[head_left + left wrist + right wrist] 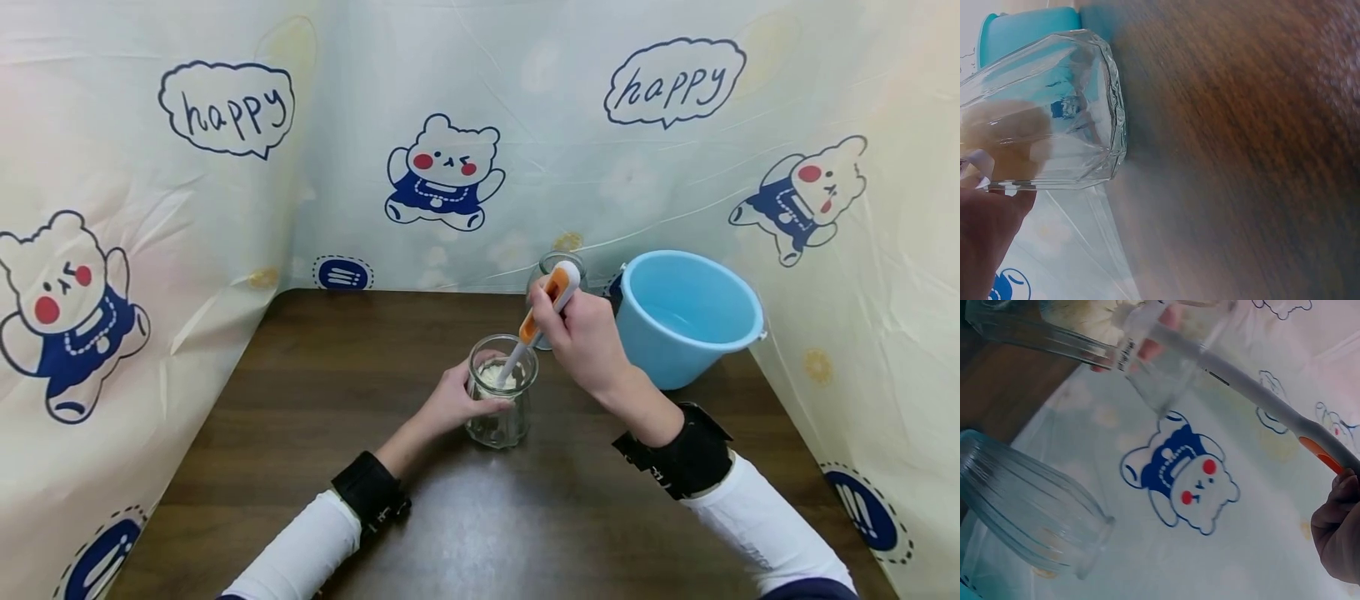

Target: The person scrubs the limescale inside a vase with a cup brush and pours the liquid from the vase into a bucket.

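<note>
My left hand (459, 396) grips a clear glass jar (498, 429) around its side, near the middle of the table. In the left wrist view the jar's faceted base (1094, 125) stands out beyond the left hand (988, 234). Above the mouth, my right hand (591, 340) holds a bottle brush (557, 292) by its white and orange handle. The brush slants down through the rim, and its pale head (497, 378) is inside the jar. From the right wrist, the grey-white shaft (1254, 394) runs from the right hand (1338, 531) into the glass.
A second glass vessel with ribbed sides (1035, 509) stands behind the right hand. To its right is a light blue bucket (675, 333). A printed cloth (450, 83) hangs behind and along both sides of the brown wooden table (315, 375).
</note>
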A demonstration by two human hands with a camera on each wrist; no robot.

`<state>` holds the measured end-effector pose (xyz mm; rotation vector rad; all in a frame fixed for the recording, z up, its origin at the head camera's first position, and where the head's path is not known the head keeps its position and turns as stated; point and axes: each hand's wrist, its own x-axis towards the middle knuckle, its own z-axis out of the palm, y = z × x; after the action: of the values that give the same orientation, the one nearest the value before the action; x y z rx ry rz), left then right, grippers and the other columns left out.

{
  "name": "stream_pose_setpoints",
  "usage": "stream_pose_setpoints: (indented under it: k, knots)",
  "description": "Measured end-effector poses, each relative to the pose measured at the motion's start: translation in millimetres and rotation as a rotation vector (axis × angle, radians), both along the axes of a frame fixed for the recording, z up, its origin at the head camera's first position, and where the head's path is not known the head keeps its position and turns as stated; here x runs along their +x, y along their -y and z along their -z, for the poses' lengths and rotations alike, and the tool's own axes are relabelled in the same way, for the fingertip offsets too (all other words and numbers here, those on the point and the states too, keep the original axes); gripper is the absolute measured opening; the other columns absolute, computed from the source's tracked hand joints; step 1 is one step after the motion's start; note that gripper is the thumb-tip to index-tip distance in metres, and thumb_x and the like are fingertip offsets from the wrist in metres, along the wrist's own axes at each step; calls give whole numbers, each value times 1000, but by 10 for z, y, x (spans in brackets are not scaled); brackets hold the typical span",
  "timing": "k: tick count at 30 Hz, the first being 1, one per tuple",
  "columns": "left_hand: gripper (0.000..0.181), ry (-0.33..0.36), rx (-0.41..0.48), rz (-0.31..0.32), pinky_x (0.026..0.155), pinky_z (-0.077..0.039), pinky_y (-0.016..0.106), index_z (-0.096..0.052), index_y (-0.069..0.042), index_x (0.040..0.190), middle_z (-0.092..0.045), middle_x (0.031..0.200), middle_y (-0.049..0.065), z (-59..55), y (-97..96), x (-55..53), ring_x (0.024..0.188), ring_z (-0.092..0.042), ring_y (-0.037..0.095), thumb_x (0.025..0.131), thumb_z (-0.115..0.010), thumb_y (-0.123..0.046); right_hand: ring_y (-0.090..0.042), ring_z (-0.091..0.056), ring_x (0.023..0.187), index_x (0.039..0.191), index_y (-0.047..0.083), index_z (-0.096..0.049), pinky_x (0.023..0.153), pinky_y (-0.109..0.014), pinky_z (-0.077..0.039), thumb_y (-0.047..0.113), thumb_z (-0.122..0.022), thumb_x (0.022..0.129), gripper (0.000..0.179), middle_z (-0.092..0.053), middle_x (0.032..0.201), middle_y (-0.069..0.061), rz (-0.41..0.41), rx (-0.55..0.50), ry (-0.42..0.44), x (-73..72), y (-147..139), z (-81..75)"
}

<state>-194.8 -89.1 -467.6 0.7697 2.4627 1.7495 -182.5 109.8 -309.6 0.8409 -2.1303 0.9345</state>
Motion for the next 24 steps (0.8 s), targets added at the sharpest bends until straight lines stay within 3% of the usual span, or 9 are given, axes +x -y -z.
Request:
stream_pose_setpoints:
  k: [3, 6, 11, 16, 21, 24]
  knots:
    - [67, 0, -6, -5, 90, -49, 38, -55, -9, 132, -66, 120, 6, -123, -5, 63, 105, -59, 13, 73, -84, -24, -17, -65, 58, 90, -5, -63, 52, -32, -56, 9, -58, 92, 15, -64, 66, -12, 9, 5, -55, 29, -8, -112]
    - [70, -1, -11, -21, 93, -48, 40, -55, -8, 134, -65, 122, 6, -144, -4, 78, 108, -58, 14, 73, -84, -24, -17, -64, 56, 89, -5, -63, 50, -32, -55, 9, -58, 91, 15, -63, 65, -13, 13, 7, -84, 58, -10, -184]
    - [67, -8, -6, -7, 94, -48, 42, -55, -8, 133, -65, 124, 7, -144, -2, 74, 109, -58, 15, 74, -84, -22, -17, -63, 55, 91, -6, -64, 48, -29, -54, 8, -59, 91, 15, -64, 66, -13, 31, 64, -110, 80, -1, -97]
    - [68, -39, -4, -10, 92, -48, 43, -56, -11, 134, -65, 124, 7, -34, -6, 7, 108, -59, 16, 74, -83, -25, -18, -64, 53, 91, -7, -64, 46, -27, -52, 7, -60, 90, 14, -66, 67, -14, 49, 96, -126, 80, -7, -93]
    - [70, -11, -20, -35, 91, -48, 38, -55, -23, 133, -67, 118, -2, 165, 3, -86, 104, -59, 11, 70, -85, -33, -20, -63, 53, 89, -7, -65, 45, -30, -52, 7, -59, 90, 15, -66, 67, -15, 56, 74, -170, 117, -21, -250]
    - [71, 0, -26, -37, 91, -48, 36, -55, -26, 133, -67, 118, -4, 200, 10, -103, 104, -59, 10, 70, -85, -36, -20, -62, 50, 87, -6, -66, 43, -29, -50, 8, -60, 90, 16, -66, 64, -15, 74, 94, -177, 115, -18, -266]
